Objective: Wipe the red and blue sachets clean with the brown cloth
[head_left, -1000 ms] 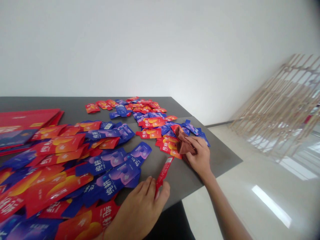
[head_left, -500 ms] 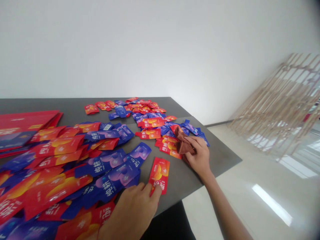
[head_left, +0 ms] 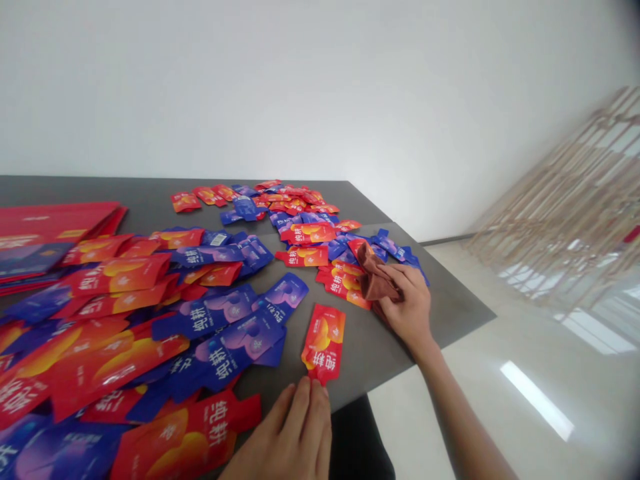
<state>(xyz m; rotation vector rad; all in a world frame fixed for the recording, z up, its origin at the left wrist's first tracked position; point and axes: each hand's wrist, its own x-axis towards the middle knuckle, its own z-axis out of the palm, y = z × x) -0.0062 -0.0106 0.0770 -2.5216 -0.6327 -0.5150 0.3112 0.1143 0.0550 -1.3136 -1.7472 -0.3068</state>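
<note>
My right hand is closed around a crumpled brown cloth, which touches the red and blue packets on the right side of the table. A single red packet with orange shapes lies flat between my hands. My left hand is palm down at the near table edge, fingers stretched out side by side, fingertips at the packet's narrow lower end. Left of that hand, a heap of red packets and blue packets overlaps in many layers.
Large flat red bags or folders lie stacked at the far left of the dark grey table. More packets spread toward the back. A white wall stands behind; a wooden lattice rack is at the right.
My left hand has drawn back toward the near edge, its fingers straightened, uncovering more of the single red packet. My right hand keeps the cloth. The view has shifted slightly.
</note>
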